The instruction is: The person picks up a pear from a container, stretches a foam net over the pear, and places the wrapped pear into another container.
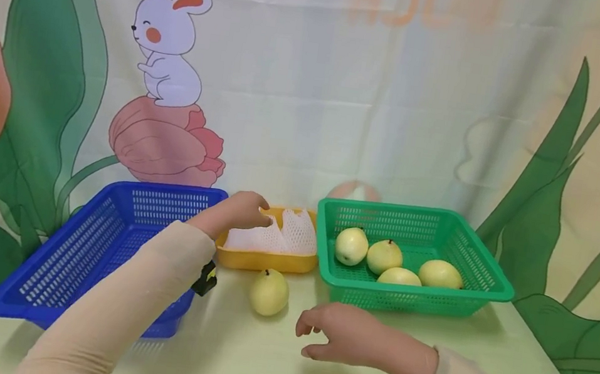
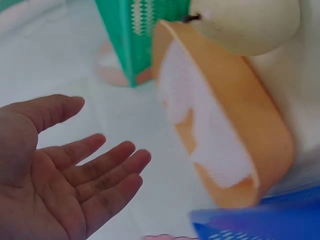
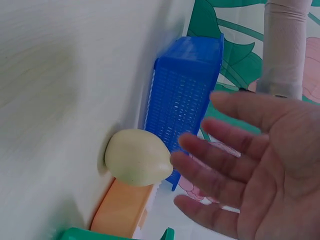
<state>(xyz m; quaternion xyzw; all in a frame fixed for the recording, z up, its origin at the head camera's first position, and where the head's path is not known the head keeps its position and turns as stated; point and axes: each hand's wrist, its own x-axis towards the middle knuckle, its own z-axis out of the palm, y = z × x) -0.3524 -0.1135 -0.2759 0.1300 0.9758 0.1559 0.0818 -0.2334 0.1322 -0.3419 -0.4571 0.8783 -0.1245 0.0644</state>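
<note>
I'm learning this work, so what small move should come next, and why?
Probably bring the left hand to a white mesh sleeve and pinch it: that hand hangs near the yellow tray of sleeves, holding nothing, while an unsleeved pear stands on the table in front.

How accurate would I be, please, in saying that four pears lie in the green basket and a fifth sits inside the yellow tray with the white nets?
Not quite: the fifth pear is on the table, in front of the yellow tray, as the head view shows. Four pears do lie in the green basket, and the tray holds the white nets.
</note>
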